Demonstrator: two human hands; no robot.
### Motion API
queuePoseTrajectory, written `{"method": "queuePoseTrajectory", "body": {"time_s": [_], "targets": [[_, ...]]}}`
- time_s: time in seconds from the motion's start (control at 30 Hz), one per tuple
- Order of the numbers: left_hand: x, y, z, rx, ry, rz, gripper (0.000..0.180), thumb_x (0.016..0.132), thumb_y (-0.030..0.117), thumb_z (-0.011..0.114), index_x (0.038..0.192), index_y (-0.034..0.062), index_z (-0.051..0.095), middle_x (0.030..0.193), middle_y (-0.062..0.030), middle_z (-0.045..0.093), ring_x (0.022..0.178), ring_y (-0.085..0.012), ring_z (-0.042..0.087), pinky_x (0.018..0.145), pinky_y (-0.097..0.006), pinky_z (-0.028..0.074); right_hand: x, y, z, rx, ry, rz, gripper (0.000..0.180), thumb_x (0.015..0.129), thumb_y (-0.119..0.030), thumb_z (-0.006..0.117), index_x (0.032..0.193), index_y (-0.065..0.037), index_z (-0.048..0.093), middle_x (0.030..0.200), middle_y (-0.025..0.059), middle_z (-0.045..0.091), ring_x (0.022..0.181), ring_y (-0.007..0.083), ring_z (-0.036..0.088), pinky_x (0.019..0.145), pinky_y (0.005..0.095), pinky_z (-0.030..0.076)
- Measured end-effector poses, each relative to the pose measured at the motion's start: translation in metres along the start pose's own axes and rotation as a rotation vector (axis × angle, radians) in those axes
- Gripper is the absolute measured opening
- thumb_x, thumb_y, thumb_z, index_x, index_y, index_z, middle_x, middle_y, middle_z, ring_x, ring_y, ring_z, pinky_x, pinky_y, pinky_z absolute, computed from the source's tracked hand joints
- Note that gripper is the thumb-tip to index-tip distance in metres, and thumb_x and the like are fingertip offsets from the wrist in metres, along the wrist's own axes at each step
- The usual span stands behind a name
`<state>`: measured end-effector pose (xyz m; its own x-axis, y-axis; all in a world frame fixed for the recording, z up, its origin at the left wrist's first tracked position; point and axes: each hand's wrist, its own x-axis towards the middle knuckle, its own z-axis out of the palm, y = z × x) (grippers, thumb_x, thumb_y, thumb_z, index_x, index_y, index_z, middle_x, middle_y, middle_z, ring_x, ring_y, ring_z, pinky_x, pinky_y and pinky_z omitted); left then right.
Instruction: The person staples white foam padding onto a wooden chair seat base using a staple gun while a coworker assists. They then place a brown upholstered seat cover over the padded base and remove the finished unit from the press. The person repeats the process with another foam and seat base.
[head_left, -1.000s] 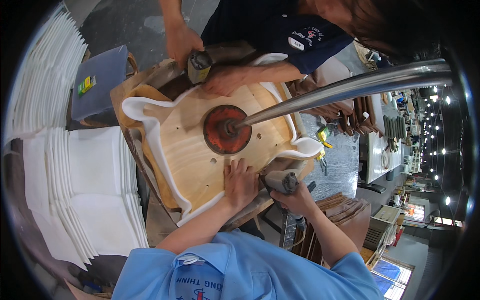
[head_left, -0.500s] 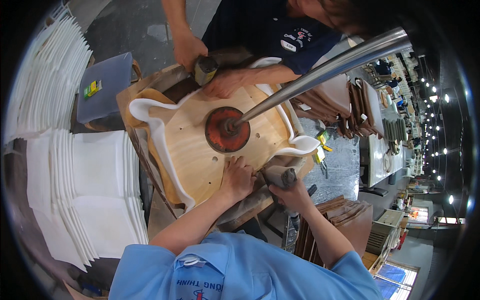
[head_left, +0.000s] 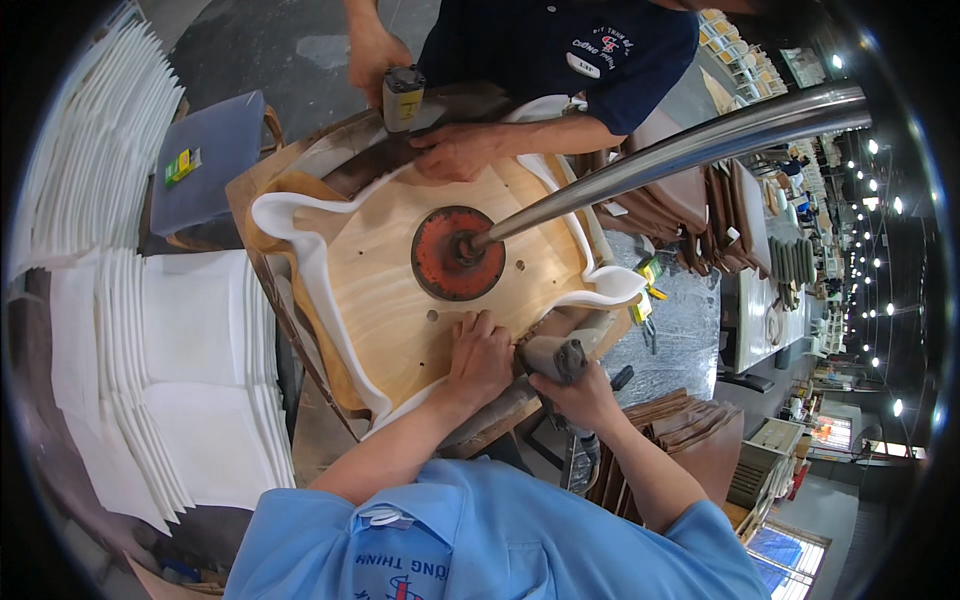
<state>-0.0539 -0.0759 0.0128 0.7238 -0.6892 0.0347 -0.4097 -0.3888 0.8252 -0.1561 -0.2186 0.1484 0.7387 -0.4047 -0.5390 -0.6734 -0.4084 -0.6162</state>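
Note:
A pale plywood seat panel (head_left: pixel 390 275) lies with white foam (head_left: pixel 315 270) curling up around its edges. A round red press pad (head_left: pixel 430 250) on a steel rod (head_left: pixel 680 150) bears on its middle. My left hand (head_left: pixel 482 355) is closed at the near edge, fingers bent together onto the wood, pressing the folded brown cover (head_left: pixel 500 400) there. My right hand (head_left: pixel 580 395) grips a staple gun (head_left: pixel 553 357), its nose at that edge beside my left hand. Opposite, a co-worker's hand (head_left: pixel 380 65) holds another staple gun (head_left: pixel 403 105); the other hand (head_left: pixel 455 150) presses the far edge.
Stacked white foam sheets (head_left: pixel 205 370) stand at the left, near a grey-blue seat (head_left: pixel 210 155) with a small yellow-green box on it. Brown covers (head_left: pixel 690 440) are piled at the right, with more farther back (head_left: pixel 735 215). An air hose fitting (head_left: pixel 590 447) hangs below my staple gun.
My staple gun has shifted slightly left and down along the near edge. The co-worker's staple gun has lifted and turned upright; the co-worker's head has drawn back.

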Motion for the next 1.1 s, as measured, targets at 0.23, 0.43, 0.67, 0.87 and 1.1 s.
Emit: {"method": "queuePoseTrajectory", "body": {"time_s": [0.23,0.43,0.67,0.87,1.1], "targets": [[-0.001,-0.03,-0.028,-0.06,-0.069,0.06,0.008,0.088,0.014,0.08,0.093,0.0085,0.084,0.112,-0.0132,0.068,0.124,-0.0388,0.056,0.103,-0.054,0.046,0.003,0.006,0.0,0.047,0.004,0.001,0.043,0.096,-0.021,0.088,0.13,0.001,0.075,0.1,0.0116,0.081,0.083,0.0209,0.076,0.078,0.0389,0.061],[0.002,-0.015,-0.033,0.062,-0.082,0.06,0.012,0.083,0.019,0.084,0.093,0.012,0.085,0.114,-0.0114,0.069,0.126,-0.0367,0.056,0.102,-0.052,0.046,-0.008,0.005,0.003,0.221,-0.022,0.057,0.038,0.098,-0.018,0.087,0.127,0.002,0.074,0.089,0.0043,0.074,0.061,0.0098,0.064,0.057,0.0308,0.053],[-0.004,-0.014,-0.021,0.045,0.073,0.097,0.008,0.081,0.016,0.083,0.086,0.0112,0.079,0.107,-0.0084,0.067,0.114,-0.0352,0.056,0.097,-0.051,0.043,-0.008,-0.005,0.005,0.171,-0.053,0.108,0.04,0.097,-0.018,0.087,0.129,0.002,0.074,0.09,0.0055,0.076,0.063,0.0113,0.066,0.058,0.0312,0.055],[-0.006,-0.013,-0.015,-0.004,0.092,0.054,0.007,0.081,0.014,0.081,0.085,0.0093,0.078,0.107,-0.0097,0.066,0.114,-0.035,0.056,0.097,-0.051,0.043,-0.004,0.002,0.013,0.098,-0.027,0.046,0.042,0.095,-0.02,0.087,0.129,0.002,0.075,0.089,0.009,0.077,0.064,0.0151,0.069,0.063,0.0352,0.057],[-0.006,-0.03,-0.021,0.032,0.044,0.11,0.01,0.086,0.015,0.08,0.092,0.0073,0.08,0.112,-0.0121,0.065,0.119,-0.036,0.056,0.1,-0.052,0.046,0.0,-0.007,0.014,0.066,-0.019,0.058,0.041,0.096,-0.021,0.088,0.128,0.001,0.076,0.087,0.0072,0.076,0.064,0.015,0.069,0.064,0.0346,0.058]]}}
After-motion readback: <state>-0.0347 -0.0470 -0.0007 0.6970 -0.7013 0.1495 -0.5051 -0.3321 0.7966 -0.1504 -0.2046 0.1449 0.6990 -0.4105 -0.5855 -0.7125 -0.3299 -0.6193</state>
